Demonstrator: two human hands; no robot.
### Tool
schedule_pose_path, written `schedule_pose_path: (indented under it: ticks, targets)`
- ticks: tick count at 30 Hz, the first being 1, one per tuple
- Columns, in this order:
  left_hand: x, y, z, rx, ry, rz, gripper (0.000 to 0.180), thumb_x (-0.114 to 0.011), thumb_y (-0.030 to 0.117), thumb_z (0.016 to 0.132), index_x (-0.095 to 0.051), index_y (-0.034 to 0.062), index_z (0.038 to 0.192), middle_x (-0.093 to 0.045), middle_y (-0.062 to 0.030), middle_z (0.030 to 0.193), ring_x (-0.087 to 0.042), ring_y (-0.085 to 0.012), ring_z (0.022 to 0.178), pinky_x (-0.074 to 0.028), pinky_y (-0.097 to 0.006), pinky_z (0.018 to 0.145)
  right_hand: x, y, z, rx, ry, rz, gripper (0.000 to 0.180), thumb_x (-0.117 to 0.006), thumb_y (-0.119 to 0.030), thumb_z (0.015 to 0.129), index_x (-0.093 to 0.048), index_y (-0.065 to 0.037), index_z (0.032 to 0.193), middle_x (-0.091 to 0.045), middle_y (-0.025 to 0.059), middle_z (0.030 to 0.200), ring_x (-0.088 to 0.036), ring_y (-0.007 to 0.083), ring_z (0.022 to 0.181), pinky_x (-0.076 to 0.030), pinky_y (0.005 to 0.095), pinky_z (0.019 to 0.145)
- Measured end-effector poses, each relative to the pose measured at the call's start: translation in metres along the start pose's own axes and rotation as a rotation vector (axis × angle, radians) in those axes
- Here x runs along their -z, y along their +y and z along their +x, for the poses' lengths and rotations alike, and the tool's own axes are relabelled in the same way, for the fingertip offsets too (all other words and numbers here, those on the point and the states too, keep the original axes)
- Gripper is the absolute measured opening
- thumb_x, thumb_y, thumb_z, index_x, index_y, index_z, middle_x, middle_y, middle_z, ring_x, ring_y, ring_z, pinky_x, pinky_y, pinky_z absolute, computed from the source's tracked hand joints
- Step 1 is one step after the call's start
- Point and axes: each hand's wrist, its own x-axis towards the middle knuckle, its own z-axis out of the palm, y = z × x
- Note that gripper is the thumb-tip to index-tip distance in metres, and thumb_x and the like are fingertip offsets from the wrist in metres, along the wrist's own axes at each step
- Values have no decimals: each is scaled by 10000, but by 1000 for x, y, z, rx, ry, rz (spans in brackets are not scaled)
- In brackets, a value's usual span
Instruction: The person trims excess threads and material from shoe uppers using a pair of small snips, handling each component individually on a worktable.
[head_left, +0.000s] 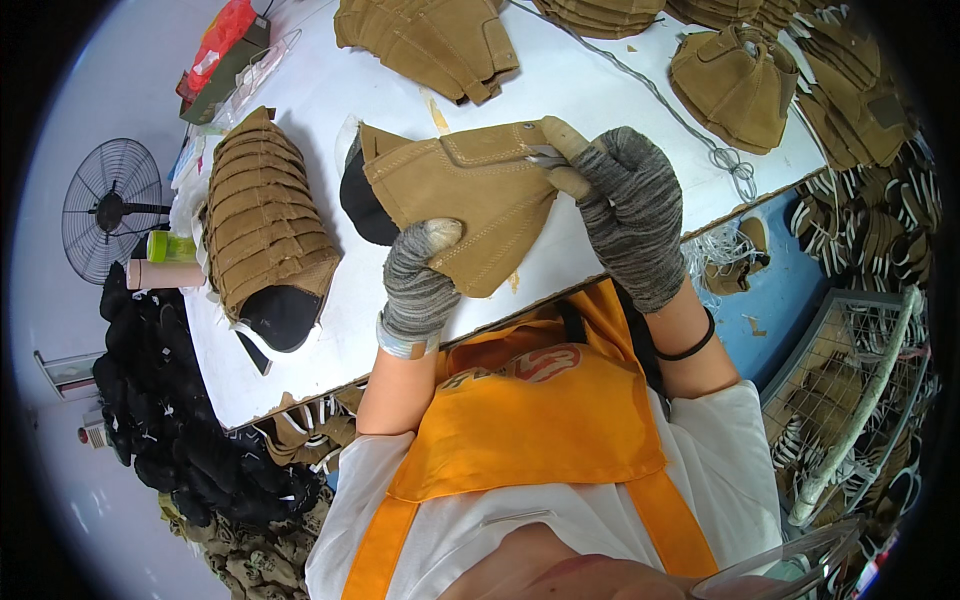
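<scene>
A tan suede shoe upper (455,190) with pale stitching and a black lining is held over the white table. My left hand (418,275), in a grey fingerless glove, grips its lower edge with the thumb lying on the suede. At the upper's right end is my right hand (632,205), also gloved, its fingers closed around small metal thread snips (545,156). The snips' silvery tips lie against the suede; the rest is hidden by the fingers. To the left, a stack of nested tan uppers (265,205) rests on the table.
More tan uppers (425,45) lie along the far side of the white table (350,345). A grey cord (650,85) runs across it. A fan (108,212) stands at left, above piled black pieces (175,420). A wire cart (850,400) holds uppers at right.
</scene>
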Motion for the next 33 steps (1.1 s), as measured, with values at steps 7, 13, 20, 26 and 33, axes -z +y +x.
schedule_pose_path:
  ticks: [7,13,20,26,33]
  targets:
    - [-1,-3,0,13,-2,-2,578,-636,121,770,-421,-67,1272,-549,-214,1205,-573,-339,1091,-476,-460,954,10,0,2,118,-77,-298,433,-666,-243,777,-625,-215,1207,-489,14,661,-476,184,577,-394,334,523]
    - [-8,-2,-2,-9,14,-75,599,-620,113,757,-406,-53,1290,-534,-228,1221,-553,-361,1118,-458,-479,973,3,1,-6,18,-133,-217,465,-677,-184,763,-616,-221,1222,-496,9,665,-483,175,585,-378,301,492]
    - [-13,2,1,-2,-14,-52,612,-595,157,763,-393,-29,1309,-518,-228,1241,-524,-377,1150,-434,-490,994,-2,4,-6,-105,-53,360,363,-646,-119,810,-647,-148,1172,-589,59,773,-545,174,668,-485,277,622]
    - [-16,1,4,-16,29,-21,615,-590,175,776,-382,-13,1323,-500,-228,1259,-516,-371,1158,-427,-492,998,-2,8,-3,-45,-52,288,346,-638,-181,831,-645,-147,1175,-559,66,727,-530,194,647,-477,296,622]
    - [-19,0,4,-3,40,-9,605,-600,180,788,-383,-13,1319,-504,-226,1252,-521,-363,1154,-430,-484,998,13,1,10,89,-154,-105,382,-665,-244,799,-646,-183,1176,-507,64,658,-494,214,584,-428,334,540]
